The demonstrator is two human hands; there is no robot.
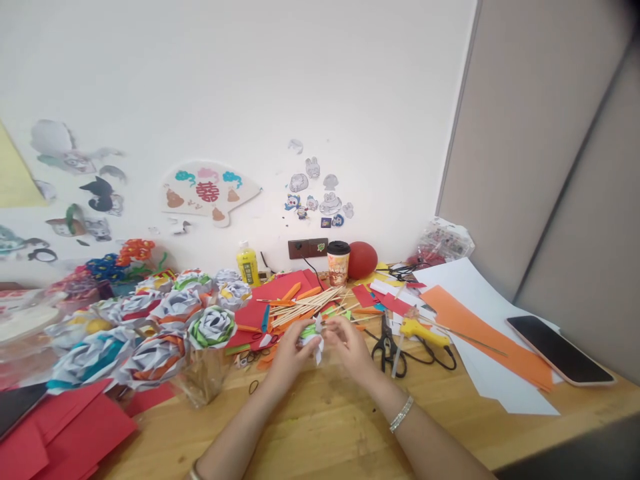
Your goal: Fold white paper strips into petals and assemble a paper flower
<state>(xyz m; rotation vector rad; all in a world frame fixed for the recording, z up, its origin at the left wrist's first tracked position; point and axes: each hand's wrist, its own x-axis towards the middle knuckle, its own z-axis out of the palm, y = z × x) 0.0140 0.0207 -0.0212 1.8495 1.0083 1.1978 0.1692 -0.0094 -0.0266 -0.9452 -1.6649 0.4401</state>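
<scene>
My left hand [289, 357] and my right hand [350, 343] meet over the middle of the wooden table [325, 427]. Both pinch a small white folded paper piece [314, 339] with a touch of green in it. The fingers of each hand are curled round the paper. My right wrist wears a silver bracelet [401, 413]. Just behind the hands lies a bundle of thin wooden sticks [305, 303] on red paper sheets [280, 293].
Several paper roses [165, 327] crowd the left, some in a glass jar [203, 380]. Black scissors [387, 343] and a yellow glue gun [425, 331] lie right of my hands. An orange sheet [480, 327], white paper and a phone [560, 350] sit far right. A coffee cup [339, 263] and a yellow bottle [248, 265] stand by the wall.
</scene>
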